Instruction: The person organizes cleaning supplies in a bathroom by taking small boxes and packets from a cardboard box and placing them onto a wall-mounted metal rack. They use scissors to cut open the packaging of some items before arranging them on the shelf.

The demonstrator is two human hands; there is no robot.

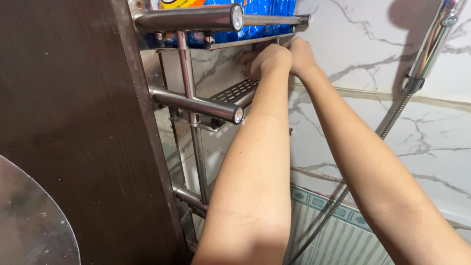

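Note:
Both my arms reach up to a steel wall rack [196, 103] with tiers. My left hand [267, 61] is curled between the top tier and the perforated middle shelf [235, 92], its fingers hidden behind the rack near the wall. Just right of it, my right hand [300, 54] presses against the underside edge of the top shelf [255, 41]. What either hand grips is hidden. Blue packets [265, 12] stand on the top shelf.
A dark brown door panel [73, 122] fills the left. A chrome shower head [436, 39] with its hose [392, 122] hangs at the right on the marble-pattern wall. Green striped tiles [333, 240] run below. A round glass edge [29, 221] shows bottom left.

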